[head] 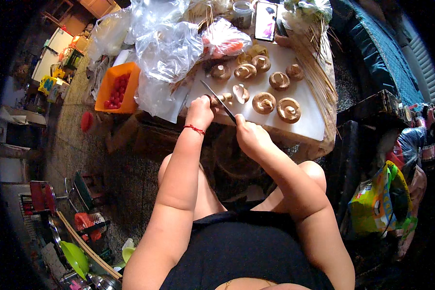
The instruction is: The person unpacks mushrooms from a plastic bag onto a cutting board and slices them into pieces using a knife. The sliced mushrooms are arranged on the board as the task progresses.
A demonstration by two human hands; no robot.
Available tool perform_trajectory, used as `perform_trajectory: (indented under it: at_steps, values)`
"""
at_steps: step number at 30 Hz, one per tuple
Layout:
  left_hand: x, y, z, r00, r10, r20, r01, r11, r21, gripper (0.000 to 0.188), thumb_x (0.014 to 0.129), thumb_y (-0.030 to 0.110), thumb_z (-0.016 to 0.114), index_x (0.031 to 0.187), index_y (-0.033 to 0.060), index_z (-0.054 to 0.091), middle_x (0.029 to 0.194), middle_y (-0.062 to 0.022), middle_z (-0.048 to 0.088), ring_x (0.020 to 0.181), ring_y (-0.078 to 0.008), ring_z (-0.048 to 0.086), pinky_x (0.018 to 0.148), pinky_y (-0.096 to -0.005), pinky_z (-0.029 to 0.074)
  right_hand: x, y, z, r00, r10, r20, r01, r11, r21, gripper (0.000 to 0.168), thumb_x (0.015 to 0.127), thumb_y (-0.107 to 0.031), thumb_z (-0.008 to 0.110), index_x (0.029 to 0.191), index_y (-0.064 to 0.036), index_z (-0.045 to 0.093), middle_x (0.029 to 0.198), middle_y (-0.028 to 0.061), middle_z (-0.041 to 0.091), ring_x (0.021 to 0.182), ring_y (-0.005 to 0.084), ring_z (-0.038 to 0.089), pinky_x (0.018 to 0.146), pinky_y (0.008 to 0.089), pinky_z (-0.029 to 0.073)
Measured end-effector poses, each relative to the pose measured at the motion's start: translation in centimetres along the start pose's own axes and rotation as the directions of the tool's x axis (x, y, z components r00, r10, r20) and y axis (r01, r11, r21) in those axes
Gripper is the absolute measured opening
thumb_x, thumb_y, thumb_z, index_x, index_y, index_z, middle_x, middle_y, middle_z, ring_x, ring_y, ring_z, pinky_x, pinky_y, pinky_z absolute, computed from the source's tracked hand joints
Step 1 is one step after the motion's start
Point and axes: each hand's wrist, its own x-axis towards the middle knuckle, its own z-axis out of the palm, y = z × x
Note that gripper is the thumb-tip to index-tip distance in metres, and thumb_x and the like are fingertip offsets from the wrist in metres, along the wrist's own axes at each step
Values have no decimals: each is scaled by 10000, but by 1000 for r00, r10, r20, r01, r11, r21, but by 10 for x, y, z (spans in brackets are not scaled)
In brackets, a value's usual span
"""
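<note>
My right hand (252,136) grips a knife (219,101), its narrow blade slanting up and left. Under my left hand (199,112), which wears a red cord bracelet, a brown mushroom (215,103) is held at the white cutting board's (235,114) near edge. The blade crosses close over this mushroom; whether it touches cannot be told. Just right of the blade stands a pale-sided mushroom (241,94), apparently a cut piece. Several whole mushrooms lie stem up across the board, among them a large one (289,110) at the right and another (264,103) beside it.
Clear plastic bags (168,50) crowd the table's left side, beside an orange basket (132,88) of red round items. Thin wooden skewers (317,81) lie along the right edge. At the back are a lit phone (265,21), a plastic cup (242,14) and a bag of orange-red food (227,40).
</note>
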Motion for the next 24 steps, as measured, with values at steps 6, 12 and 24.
perform_trajectory:
  at_steps: [6, 12, 24]
  values:
    - [-1, -4, 6, 988, 123, -98, -118, 992, 54, 104, 746, 36, 538, 807, -18, 603, 843, -245, 613, 838, -402, 595, 743, -465, 479, -3, -4, -1, 1000, 6, 3, -5, 992, -125, 154, 874, -91, 380, 996, -9, 427, 784, 232, 626, 738, 387, 640, 636, 487, 514]
    - [8, -19, 22, 991, 106, -85, -97, 990, 102, 115, 754, 59, 547, 830, -9, 600, 886, -220, 617, 859, -388, 593, 773, -456, 481, -9, -13, -18, 976, 144, 161, -124, 984, -130, 164, 886, -95, 363, 1000, -8, 442, 862, 246, 635, 806, 393, 640, 690, 495, 507]
    - [3, -13, 8, 996, -63, 70, 53, 988, 144, 255, 733, 107, 603, 980, 59, 566, 1002, -187, 597, 965, -349, 578, 816, -436, 477, 31, 7, 14, 991, 91, 101, -88, 996, -34, 156, 879, -100, 346, 987, -13, 417, 856, 263, 627, 850, 426, 615, 718, 522, 485]
